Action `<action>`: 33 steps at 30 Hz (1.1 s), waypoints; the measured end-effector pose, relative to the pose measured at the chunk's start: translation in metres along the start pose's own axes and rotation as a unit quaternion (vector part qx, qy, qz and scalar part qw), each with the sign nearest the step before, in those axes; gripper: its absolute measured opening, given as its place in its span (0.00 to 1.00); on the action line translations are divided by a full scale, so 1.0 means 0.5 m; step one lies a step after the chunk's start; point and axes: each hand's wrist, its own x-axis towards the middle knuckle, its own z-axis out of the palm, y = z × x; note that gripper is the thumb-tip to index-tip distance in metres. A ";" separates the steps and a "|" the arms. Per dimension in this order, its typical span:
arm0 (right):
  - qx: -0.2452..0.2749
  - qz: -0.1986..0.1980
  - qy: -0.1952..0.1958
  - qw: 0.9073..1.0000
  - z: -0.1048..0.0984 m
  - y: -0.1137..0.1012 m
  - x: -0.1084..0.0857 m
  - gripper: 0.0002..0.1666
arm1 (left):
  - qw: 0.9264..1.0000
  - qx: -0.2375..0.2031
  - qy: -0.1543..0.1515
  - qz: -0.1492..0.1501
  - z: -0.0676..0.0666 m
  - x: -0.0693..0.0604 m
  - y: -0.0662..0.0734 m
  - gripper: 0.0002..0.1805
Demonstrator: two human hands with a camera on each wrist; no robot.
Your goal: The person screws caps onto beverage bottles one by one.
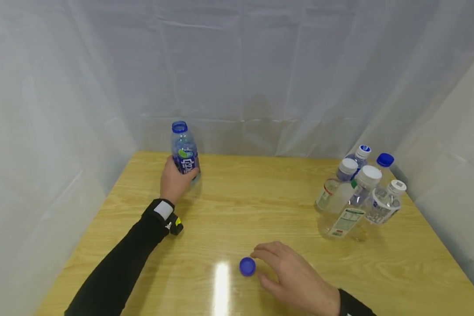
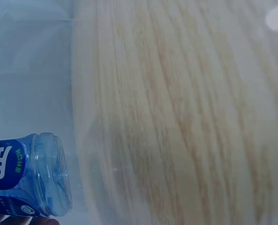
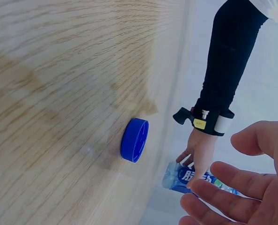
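Observation:
At the back left, my left hand grips an uncapped clear blue plastic bottle around its lower half. The bottle is upright, with a dark blue label. Its base shows in the left wrist view, where the label is partly out of frame; whether the base touches the table I cannot tell. Near the front, a blue bottle cap lies with its hollow side up. Just right of it is my right hand, holding nothing, its fingers spread loosely. The right wrist view shows a small gap between this hand and the cap.
A cluster of several capped, clear plastic bottles stands at the right of the wooden table. White and blue caps top them. Pale sheeting hangs behind the table and along both sides.

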 end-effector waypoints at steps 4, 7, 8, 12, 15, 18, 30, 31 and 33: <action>0.003 0.003 -0.005 1.000 -0.001 0.000 0.004 0.23 | 1.000 0.001 -0.006 0.010 -0.012 -0.017 0.014 0.47; 0.006 0.005 -0.008 1.000 -0.001 0.002 0.007 0.22 | 1.000 -0.003 -0.014 0.018 -0.022 -0.033 0.030 0.48; 0.007 0.005 -0.008 1.000 0.000 0.003 0.008 0.22 | 1.000 -0.006 -0.017 0.022 -0.026 -0.039 0.036 0.48; 0.008 0.003 -0.007 1.000 0.001 0.005 0.010 0.21 | 0.999 -0.013 -0.030 0.037 -0.038 -0.066 0.059 0.48; 0.008 0.001 -0.006 1.000 0.002 0.006 0.011 0.21 | 0.998 -0.015 -0.038 0.049 -0.046 -0.086 0.075 0.48; 0.008 0.000 -0.004 1.000 0.004 0.006 0.013 0.20 | 0.997 -0.018 -0.043 0.062 -0.053 -0.104 0.091 0.48; -0.004 -0.024 0.025 0.999 0.021 0.004 0.017 0.19 | 0.990 -0.059 -0.088 0.096 -0.081 -0.173 0.132 0.49; -0.005 -0.025 0.027 0.999 0.022 0.003 0.017 0.19 | 0.989 -0.061 -0.089 0.102 -0.084 -0.179 0.136 0.48; -0.007 -0.028 0.031 0.999 0.023 0.003 0.019 0.19 | 0.987 -0.062 -0.090 0.118 -0.089 -0.192 0.143 0.47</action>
